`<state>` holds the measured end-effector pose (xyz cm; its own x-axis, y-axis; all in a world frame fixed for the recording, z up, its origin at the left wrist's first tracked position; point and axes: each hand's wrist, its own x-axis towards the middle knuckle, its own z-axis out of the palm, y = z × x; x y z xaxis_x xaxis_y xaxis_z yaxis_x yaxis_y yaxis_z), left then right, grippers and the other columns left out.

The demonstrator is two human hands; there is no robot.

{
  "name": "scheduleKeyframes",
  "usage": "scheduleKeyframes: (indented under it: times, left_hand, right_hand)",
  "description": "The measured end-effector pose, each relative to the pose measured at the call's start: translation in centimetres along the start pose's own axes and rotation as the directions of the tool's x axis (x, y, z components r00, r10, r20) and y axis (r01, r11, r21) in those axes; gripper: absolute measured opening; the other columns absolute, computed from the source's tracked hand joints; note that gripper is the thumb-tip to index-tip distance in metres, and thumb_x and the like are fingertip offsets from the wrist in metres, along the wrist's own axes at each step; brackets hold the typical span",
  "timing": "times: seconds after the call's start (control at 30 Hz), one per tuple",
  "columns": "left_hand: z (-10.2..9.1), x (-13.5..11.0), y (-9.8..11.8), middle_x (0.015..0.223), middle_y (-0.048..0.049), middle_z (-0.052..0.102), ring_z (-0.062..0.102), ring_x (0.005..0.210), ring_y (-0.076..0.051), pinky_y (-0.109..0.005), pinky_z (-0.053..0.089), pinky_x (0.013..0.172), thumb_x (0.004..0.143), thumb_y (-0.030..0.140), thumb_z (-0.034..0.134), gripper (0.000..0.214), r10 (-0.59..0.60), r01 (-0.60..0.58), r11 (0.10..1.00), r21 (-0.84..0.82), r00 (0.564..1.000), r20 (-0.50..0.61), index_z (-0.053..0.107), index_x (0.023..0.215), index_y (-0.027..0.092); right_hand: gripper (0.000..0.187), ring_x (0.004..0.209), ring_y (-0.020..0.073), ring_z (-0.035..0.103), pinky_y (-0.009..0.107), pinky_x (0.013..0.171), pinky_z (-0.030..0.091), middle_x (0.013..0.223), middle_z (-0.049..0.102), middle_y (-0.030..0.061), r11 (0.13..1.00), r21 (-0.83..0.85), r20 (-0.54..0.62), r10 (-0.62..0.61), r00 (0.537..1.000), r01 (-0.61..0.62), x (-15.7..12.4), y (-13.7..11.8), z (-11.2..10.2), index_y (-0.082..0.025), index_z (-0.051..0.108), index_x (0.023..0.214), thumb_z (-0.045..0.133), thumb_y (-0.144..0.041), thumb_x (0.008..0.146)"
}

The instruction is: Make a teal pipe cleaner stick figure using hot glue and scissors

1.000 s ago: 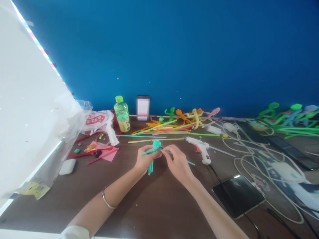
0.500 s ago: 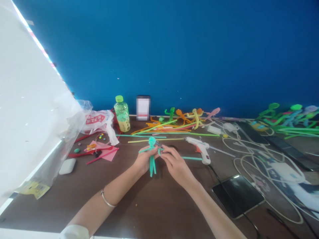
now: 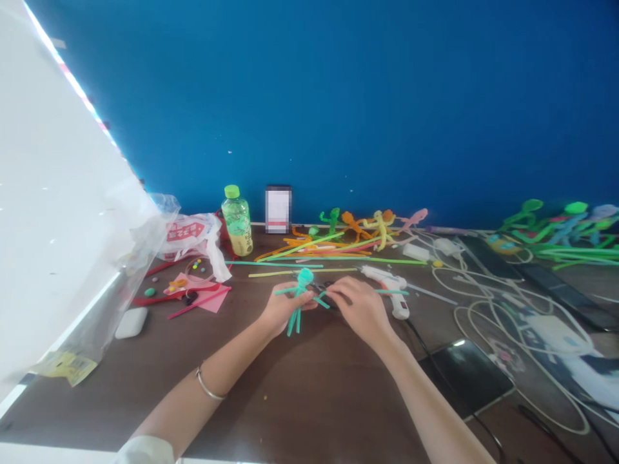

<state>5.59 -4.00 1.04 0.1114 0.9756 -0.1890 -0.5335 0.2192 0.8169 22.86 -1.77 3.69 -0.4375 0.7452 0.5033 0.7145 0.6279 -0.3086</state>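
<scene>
- Two bare hands work close together above the brown table (image 3: 271, 393); the left hand (image 3: 285, 309) pinches a small teal figure (image 3: 304, 278) at its middle, head up and lower strands hanging down.
- Fingertips of the right hand (image 3: 360, 309) are pressed together, it seems on a teal strand (image 3: 394, 292); where exactly they pinch is too blurred to tell.
- For good work, I think the left pinch should be steady but not crushing, and the strand should be guided slowly, near to the figure.
- One dark object (image 3: 329, 284) is just behind the fingers; I cannot tell what it is.
- The strand's far end appears in front of the glue gun (image 3: 400, 309), so it may catch there.
- Under the right forearm's side lies a dark flat device (image 3: 469, 377); coloured stems (image 3: 314, 248) and a bottle (image 3: 236, 222) stay farther back.
</scene>
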Motion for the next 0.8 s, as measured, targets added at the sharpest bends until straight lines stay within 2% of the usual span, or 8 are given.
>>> scheduleKeyframes:
  times: [0.07,0.17,0.27,0.33,0.53,0.67,0.8]
  left_hand:
    - [0.2,0.1,0.0,0.061,-0.0034,0.064,0.063,0.059,-0.016,-0.038,0.054,0.072,0.053,0.027,0.078,0.03,0.057,-0.054,0.996,0.068,0.997,-0.045,0.066,0.071,0.008]
    - [0.5,0.1,-0.2,0.059,-0.0019,0.064,0.063,0.059,-0.016,-0.036,0.055,0.07,0.051,0.027,0.078,0.028,0.134,-0.12,0.985,0.124,0.984,-0.115,0.065,0.069,0.009]
    - [0.6,0.1,-0.4,0.061,-0.0011,0.064,0.062,0.06,-0.015,-0.034,0.055,0.07,0.051,0.027,0.078,0.027,0.191,-0.17,0.977,0.132,0.968,-0.164,0.065,0.067,0.01]
    - [0.6,0.1,-0.4,0.061,-0.0008,0.063,0.062,0.06,-0.014,-0.033,0.055,0.07,0.051,0.027,0.078,0.027,0.201,-0.185,0.978,0.1,0.96,-0.193,0.065,0.067,0.01]
    - [0.4,0.1,-0.5,0.064,-0.0015,0.064,0.062,0.063,-0.012,-0.03,0.054,0.072,0.05,0.025,0.08,0.03,0.102,-0.126,0.99,-0.068,0.954,-0.282,0.064,0.071,0.009]
    - [0.1,0.3,-0.7,0.07,-0.003,0.066,0.063,0.067,-0.011,-0.024,0.053,0.071,0.052,0.022,0.079,0.029,-0.006,-0.039,0.984,-0.175,0.969,-0.247,0.064,0.073,0.01]
    - [-0.2,0.4,-0.6,0.069,-0.0031,0.065,0.062,0.064,-0.01,-0.024,0.054,0.07,0.054,0.023,0.079,0.027,-0.088,0.044,0.977,-0.21,0.975,-0.205,0.064,0.072,0.01]
  right_hand:
    - [0.018,0.073,0.0164,0.057,0.028,0.065,0.037,0.077,0.065,0.0017,0.997,-0.075,0.016,-0.014,1.0,0.015,0.5,-0.5,-0.3,-0.02,0.062,0.074,0.049,-0.021,0.084]
    - [0.017,0.067,0.0155,0.056,0.028,0.062,0.036,0.075,0.064,0.0015,0.991,-0.129,0.009,0.043,0.999,-0.041,0.7,-1.8,-0.3,-0.019,0.06,0.072,0.047,-0.02,0.084]
    - [0.016,0.064,0.014,0.056,0.026,0.061,0.038,0.076,0.063,0.0016,0.992,-0.068,-0.042,0.107,0.993,-0.11,0.2,-3.2,0.4,-0.019,0.058,0.074,0.046,-0.022,0.085]
    - [0.017,0.067,0.0139,0.057,0.024,0.061,0.039,0.077,0.063,0.0021,0.994,-0.007,-0.073,0.11,0.991,-0.111,-0.4,-3.8,1.0,-0.018,0.058,0.076,0.044,-0.023,0.086]
    - [0.022,0.067,0.0129,0.058,0.024,0.064,0.042,0.078,0.064,0.0033,1.0,-0.022,-0.099,-0.016,0.995,0.014,-2.3,-4.2,2.6,-0.018,0.063,0.085,0.041,-0.018,0.087]
    - [0.025,0.067,0.0125,0.058,0.024,0.065,0.042,0.081,0.065,0.0035,0.997,-0.036,-0.087,-0.071,0.994,0.069,-2.7,-3.5,3.1,-0.02,0.065,0.092,0.041,-0.014,0.086]
    - [0.023,0.069,0.0129,0.058,0.024,0.065,0.042,0.081,0.065,0.0023,1.0,-0.004,-0.071,-0.031,0.997,0.03,-2.4,-2.3,2.8,-0.022,0.066,0.089,0.044,-0.016,0.086]
